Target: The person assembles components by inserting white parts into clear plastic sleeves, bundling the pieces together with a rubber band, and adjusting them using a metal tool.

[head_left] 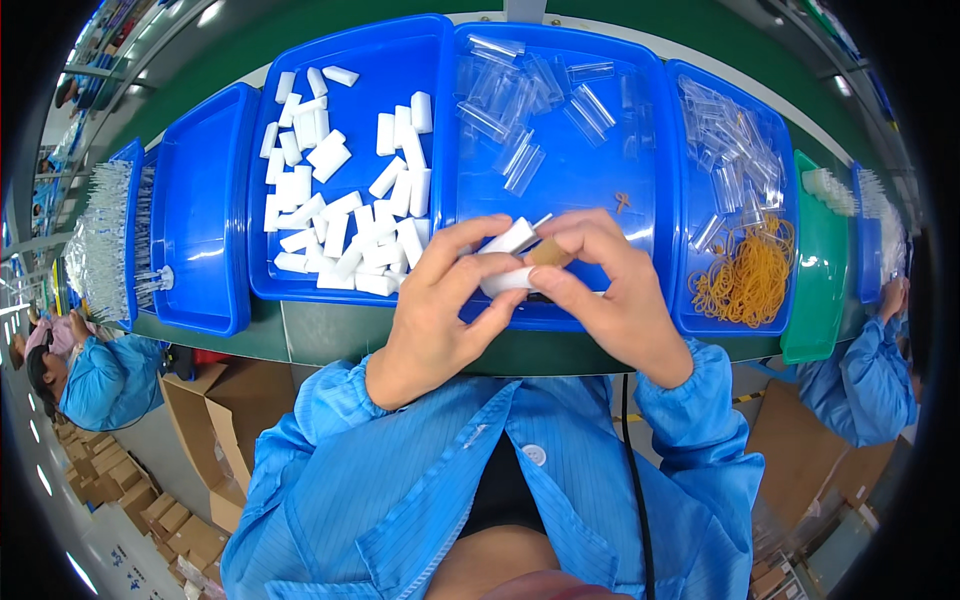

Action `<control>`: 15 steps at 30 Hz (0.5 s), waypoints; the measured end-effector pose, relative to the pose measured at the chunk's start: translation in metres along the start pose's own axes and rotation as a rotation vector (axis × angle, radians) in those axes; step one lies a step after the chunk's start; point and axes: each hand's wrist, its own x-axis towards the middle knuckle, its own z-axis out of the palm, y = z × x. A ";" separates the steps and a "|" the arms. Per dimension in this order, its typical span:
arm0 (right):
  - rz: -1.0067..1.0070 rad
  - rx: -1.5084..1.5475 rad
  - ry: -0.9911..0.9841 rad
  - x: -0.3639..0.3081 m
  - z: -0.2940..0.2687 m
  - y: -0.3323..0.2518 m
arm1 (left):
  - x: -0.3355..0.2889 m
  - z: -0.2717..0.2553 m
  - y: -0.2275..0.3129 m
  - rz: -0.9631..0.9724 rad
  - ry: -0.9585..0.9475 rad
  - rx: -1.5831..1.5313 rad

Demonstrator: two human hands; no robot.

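Observation:
Close together in front of my chest, both hands are closed around small parts. My left hand (440,300) grips two white blocks: an upper block (512,238) and a lower block (507,282), held slightly apart. My right hand (612,285) pinches a small tan-brown piece (547,255) between thumb and fingers, against the right ends of the blocks. A thin pale edge sticks up beside the upper block; what it belongs to is unclear. Below the hands lies the rim of a blue tray (655,190) holding clear plastic sleeves (500,85).
Left of it, another blue tray (385,45) holds many loose white blocks (330,155). To the right, a blue tray holds clear sleeves (735,150) and orange rubber bands (748,275). A green tray (815,280) stands beyond. Co-workers in blue sit at both sides; a cardboard box (225,420) stands below left.

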 end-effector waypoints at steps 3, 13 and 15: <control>-0.023 -0.148 -0.047 0.023 -0.017 0.001 | -0.005 -0.004 -0.010 -0.101 0.063 -0.150; -0.605 -1.208 -0.113 0.062 -0.010 0.023 | -0.004 -0.003 -0.007 -0.306 0.076 -0.539; -0.504 -1.316 -0.197 0.057 -0.010 0.022 | -0.004 -0.003 -0.006 -0.307 0.072 -0.535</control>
